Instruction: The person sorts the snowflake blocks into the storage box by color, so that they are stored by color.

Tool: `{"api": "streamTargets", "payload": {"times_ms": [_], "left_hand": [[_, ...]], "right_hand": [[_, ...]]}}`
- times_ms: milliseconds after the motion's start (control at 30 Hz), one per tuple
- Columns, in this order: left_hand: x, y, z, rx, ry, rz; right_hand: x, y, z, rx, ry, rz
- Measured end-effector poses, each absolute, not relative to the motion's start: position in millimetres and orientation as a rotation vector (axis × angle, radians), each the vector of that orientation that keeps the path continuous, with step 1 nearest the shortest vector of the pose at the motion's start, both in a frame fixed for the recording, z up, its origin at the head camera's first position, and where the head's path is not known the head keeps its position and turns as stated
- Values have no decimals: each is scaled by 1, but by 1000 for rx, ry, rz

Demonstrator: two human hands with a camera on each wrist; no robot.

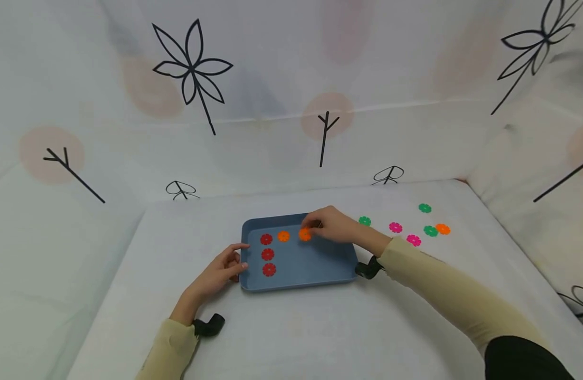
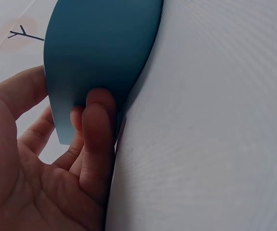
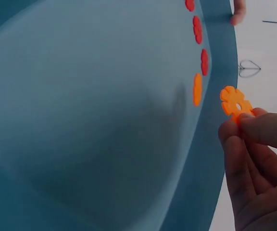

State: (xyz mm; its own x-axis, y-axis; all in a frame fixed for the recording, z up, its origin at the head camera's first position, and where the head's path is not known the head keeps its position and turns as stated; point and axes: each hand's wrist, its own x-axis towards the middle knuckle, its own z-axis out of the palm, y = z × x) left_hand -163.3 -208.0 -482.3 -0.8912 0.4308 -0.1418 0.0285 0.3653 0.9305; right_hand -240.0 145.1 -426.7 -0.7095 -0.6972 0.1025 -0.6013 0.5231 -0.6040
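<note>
A blue rectangular tray (image 1: 310, 269) lies on the white surface. My left hand (image 1: 221, 270) grips its left edge, thumb and forefinger over the rim; in the left wrist view other fingers (image 2: 93, 139) curl against its outer wall. My right hand (image 1: 331, 224) pinches an orange flower-shaped plastic piece (image 3: 233, 101) between thumb and fingertips, held above the tray near its far side. Three red flower pieces (image 1: 268, 254) form a column along the left of the tray. Another orange flower piece (image 1: 284, 236) lies right of the farthest red one.
Right of the tray lie loose flower pieces: green ones (image 1: 425, 208), pink ones (image 1: 395, 227) and an orange one (image 1: 442, 229). One green piece (image 1: 365, 221) lies close to the right forearm. A white cloth backdrop (image 1: 272, 153) with drawn plants rises behind and at both sides.
</note>
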Motion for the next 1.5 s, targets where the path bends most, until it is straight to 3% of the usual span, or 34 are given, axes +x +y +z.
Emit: {"api": "streamTargets", "payload": {"times_ms": [400, 1500], "left_hand": [[-161, -208, -482, 385, 2272, 1538], [-161, -210, -477, 391, 2269, 1634]], "right_hand": [[-247, 130, -447, -895, 2405, -1145], [-250, 108, -469, -700, 2188, -1268]]}}
